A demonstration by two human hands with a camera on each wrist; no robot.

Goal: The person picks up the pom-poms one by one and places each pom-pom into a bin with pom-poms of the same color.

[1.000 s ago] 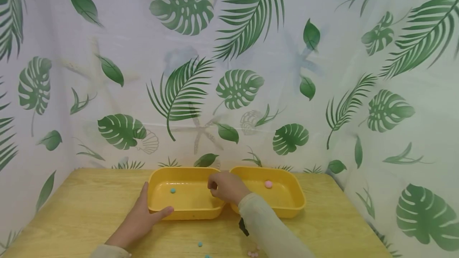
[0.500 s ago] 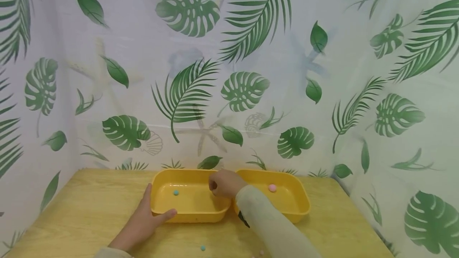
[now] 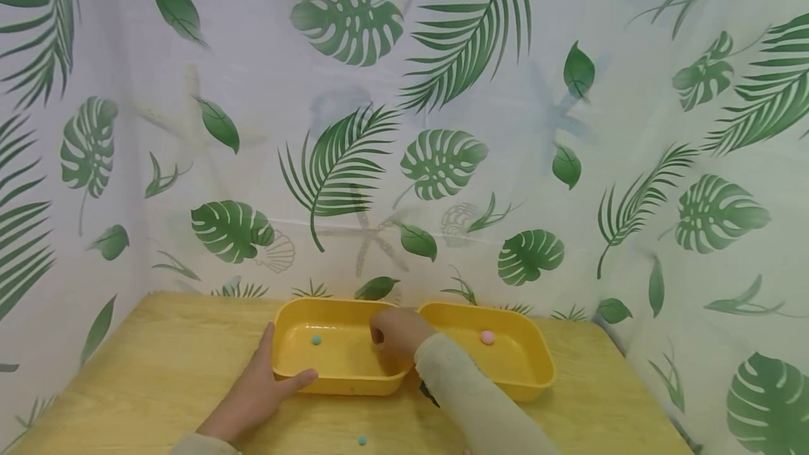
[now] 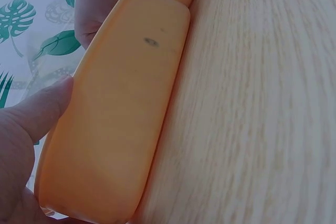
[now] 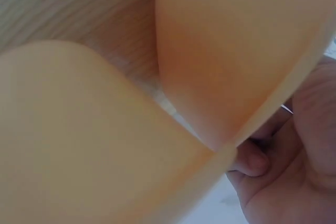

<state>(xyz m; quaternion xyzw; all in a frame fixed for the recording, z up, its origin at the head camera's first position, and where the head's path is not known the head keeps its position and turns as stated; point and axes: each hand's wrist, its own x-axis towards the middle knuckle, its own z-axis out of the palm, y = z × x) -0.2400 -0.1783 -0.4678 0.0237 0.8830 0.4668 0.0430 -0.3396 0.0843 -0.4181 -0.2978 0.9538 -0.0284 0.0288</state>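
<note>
Near the desk's back edge, the left hand is bracing the left tray with straight fingers, the curled right hand is hanging over it, grip unclear, one teal ball is already lying inside, one pink ball in the right tray, another teal ball remaining frontward.

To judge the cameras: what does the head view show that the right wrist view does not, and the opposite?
Head only: the left hand, a pink ball in the right tray, a teal ball in the left tray, another on the table.
Right wrist only: the palm side of the right hand.
Both: the right hand, parts of both trays, the table.
</note>
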